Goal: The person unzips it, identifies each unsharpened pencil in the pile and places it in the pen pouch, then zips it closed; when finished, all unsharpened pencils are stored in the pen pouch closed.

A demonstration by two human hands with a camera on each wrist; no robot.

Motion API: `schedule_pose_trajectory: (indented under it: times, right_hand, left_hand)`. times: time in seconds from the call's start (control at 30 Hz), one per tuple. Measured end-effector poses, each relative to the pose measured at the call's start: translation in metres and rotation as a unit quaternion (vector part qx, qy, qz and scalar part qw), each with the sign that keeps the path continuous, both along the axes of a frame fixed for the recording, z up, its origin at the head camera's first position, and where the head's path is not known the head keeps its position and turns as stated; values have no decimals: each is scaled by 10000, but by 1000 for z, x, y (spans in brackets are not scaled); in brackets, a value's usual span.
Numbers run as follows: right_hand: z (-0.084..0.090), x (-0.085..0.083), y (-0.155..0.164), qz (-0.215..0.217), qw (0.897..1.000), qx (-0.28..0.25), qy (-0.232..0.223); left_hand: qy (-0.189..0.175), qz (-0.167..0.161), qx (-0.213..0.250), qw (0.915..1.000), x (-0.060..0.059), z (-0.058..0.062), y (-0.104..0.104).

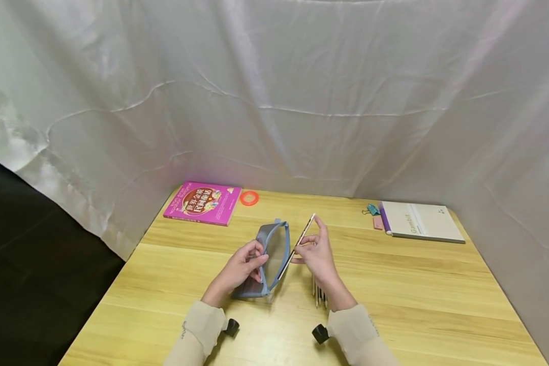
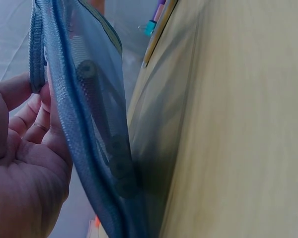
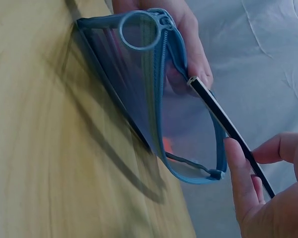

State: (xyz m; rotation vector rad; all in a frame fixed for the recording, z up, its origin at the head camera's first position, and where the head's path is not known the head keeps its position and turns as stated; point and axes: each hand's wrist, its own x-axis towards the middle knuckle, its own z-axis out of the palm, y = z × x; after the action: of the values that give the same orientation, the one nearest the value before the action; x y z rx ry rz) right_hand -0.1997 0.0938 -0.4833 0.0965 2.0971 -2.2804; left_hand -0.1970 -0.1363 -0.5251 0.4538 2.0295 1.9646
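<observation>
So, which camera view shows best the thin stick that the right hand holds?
The right wrist view: the stick runs across the frame, its square tip at the pouch mouth, the right hand pinching it. The head view shows its whole length, but small. The left wrist view shows no stick, only pouch mesh and the left hand.

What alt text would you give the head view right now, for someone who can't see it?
On a wooden table, the left hand holds open a blue mesh pencil pouch while the right hand angles a thin ruler into its mouth. A pink book, orange tape ring and grey notebook lie behind.
</observation>
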Motion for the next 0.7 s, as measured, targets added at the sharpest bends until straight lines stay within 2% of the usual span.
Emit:
schedule_pose_trajectory:
  times: [0.37, 0.7]
  right_hand:
    - [-8, 9, -23, 114, 9994, 313, 110]
    - [-16, 18, -45, 548, 9974, 445, -137]
  left_hand:
    - [-5, 12, -6, 10000, 0, 0, 4]
    - [76, 51, 58, 9999, 1, 2, 7]
